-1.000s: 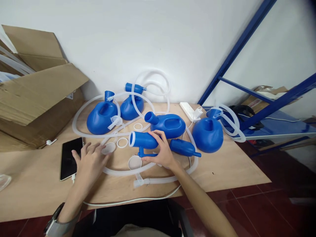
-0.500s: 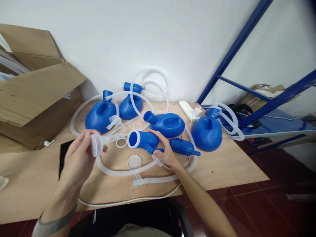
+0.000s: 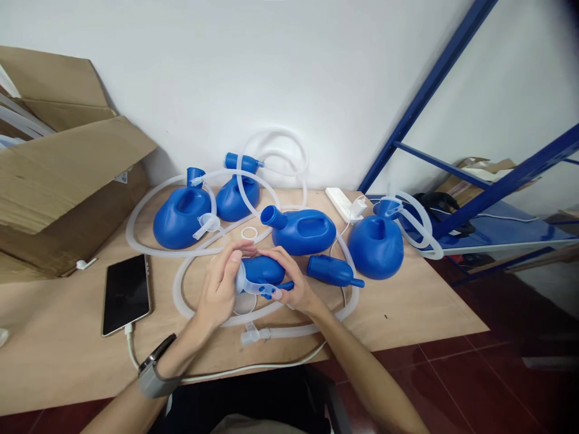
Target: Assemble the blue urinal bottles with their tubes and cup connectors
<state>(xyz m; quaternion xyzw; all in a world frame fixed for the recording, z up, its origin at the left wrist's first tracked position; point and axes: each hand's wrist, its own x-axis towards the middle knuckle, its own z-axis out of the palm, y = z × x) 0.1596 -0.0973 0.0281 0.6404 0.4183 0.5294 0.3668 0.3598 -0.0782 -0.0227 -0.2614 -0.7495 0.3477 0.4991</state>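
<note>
My right hand is wrapped round a blue urinal funnel, which lies sideways with its wide mouth to the left. Over that mouth sits a translucent cap, and its strap runs along the funnel toward my right fingers. My left hand is cupped against the cap, so most of the cap's face is hidden. Just right of my right hand lies a second blue funnel. Behind it a blue urinal bottle rests on its side. Under my hands a round translucent lid shows partly.
Clear hoses loop across the wooden table. More blue bottles stand at the left, back and right. A plugged-in tablet, cardboard box, power strip and blue shelf rack surround them.
My left hand has moved right, bringing the translucent cap from beside the hoses onto the blue funnel's mouth. The funnel has shifted slightly, still in my right hand. The tablet is uncovered.
</note>
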